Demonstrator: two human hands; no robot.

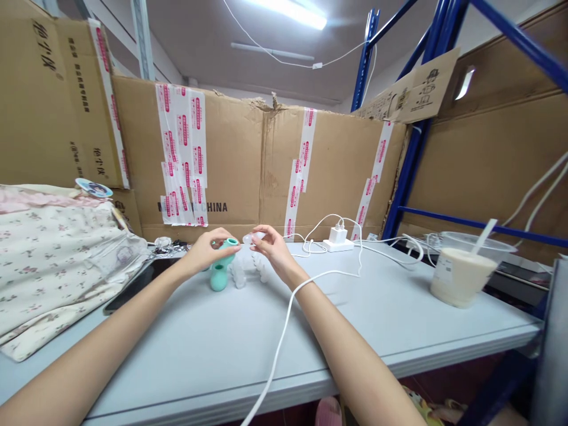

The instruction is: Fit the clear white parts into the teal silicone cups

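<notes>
My left hand (205, 251) is closed around the upper part of a mint-green, rounded hollow piece (218, 280) with round openings in its top and side. Beside it, my right hand (274, 253) pinches a small translucent white piece (247, 239) between thumb and fingers, close to the green piece's upper opening. Whether the two pieces touch, I cannot tell. Under and between my hands, several frosted, bumpy clear pieces (238, 276) stand on the grey table (248, 343). Fingers partly hide the green piece's upper end.
A white cable (284, 331) crosses my right forearm from a white charger on a power strip (338, 244). A cup with a straw (464, 275) stands right. Left lie a dark phone or tablet (137, 287) and floral cloth (57, 260). Cardboard (239, 160) walls the back.
</notes>
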